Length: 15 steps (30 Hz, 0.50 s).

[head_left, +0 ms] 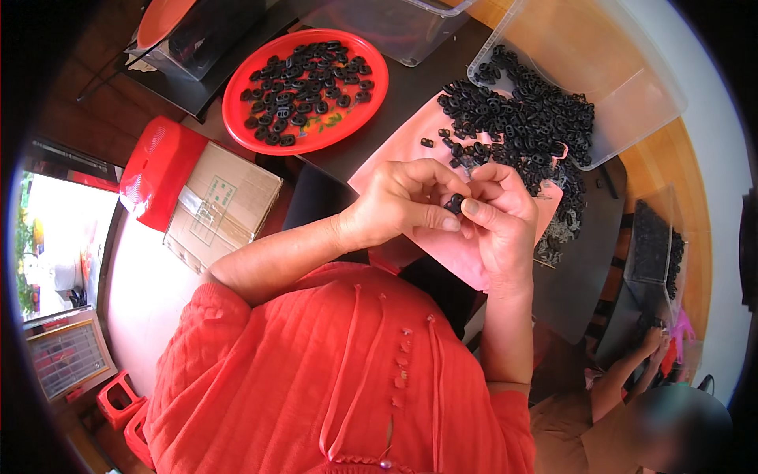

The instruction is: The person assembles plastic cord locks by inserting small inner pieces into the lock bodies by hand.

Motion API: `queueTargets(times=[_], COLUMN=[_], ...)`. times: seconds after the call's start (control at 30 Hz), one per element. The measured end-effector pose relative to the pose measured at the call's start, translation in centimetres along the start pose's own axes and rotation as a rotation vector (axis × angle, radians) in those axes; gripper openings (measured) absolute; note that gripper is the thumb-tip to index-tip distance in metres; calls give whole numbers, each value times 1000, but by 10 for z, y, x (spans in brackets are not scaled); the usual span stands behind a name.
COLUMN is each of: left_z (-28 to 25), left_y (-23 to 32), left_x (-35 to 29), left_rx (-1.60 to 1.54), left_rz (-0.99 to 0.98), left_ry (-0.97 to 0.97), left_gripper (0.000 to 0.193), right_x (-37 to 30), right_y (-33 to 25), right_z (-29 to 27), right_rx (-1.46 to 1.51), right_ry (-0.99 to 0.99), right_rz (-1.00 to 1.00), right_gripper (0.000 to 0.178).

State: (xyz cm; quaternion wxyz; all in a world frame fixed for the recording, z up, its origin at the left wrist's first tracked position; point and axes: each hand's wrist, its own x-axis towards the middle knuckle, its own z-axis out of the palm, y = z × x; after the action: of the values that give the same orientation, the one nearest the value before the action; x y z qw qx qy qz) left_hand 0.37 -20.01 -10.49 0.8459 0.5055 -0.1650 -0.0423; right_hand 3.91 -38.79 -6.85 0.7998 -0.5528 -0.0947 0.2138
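Both hands meet over a pink sheet point(395, 162), fingers closed around one small black plastic piece point(454, 203). My left hand point(395, 204) pinches it from the left side. My right hand point(504, 225) has its thumb and fingertips against it from the right; the fingers partly cover the piece. Just beyond the hands lies a heap of loose black plastic pieces point(513, 118), several with two holes. Small silvery parts point(559, 237) are piled to the right of my right hand, too small to tell their kind.
A red tray point(237, 118) with many black oval pieces stands at the far left. A clear plastic bin point(632, 103) lies tipped behind the heap. Left are a cardboard box point(225, 201) and a red stool point(162, 170). Another person's hands point(651, 347) work beside a second bin point(655, 261).
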Motion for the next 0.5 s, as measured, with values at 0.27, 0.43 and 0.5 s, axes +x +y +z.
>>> queueTargets(times=[0.27, 0.43, 0.5], left_z=[-2, 1, 1], left_y=[15, 14, 18], left_x=[-1, -1, 1], left_rx=[129, 75, 104], left_rz=[-138, -105, -145], left_ry=[21, 65, 54], left_gripper=[23, 24, 26], right_x=[-2, -4, -7], right_y=[1, 8, 9], right_z=[0, -5, -5], right_rx=[-33, -55, -83], right_ry=[-30, 18, 16], right_rz=[-25, 56, 83], right_gripper=[31, 14, 12])
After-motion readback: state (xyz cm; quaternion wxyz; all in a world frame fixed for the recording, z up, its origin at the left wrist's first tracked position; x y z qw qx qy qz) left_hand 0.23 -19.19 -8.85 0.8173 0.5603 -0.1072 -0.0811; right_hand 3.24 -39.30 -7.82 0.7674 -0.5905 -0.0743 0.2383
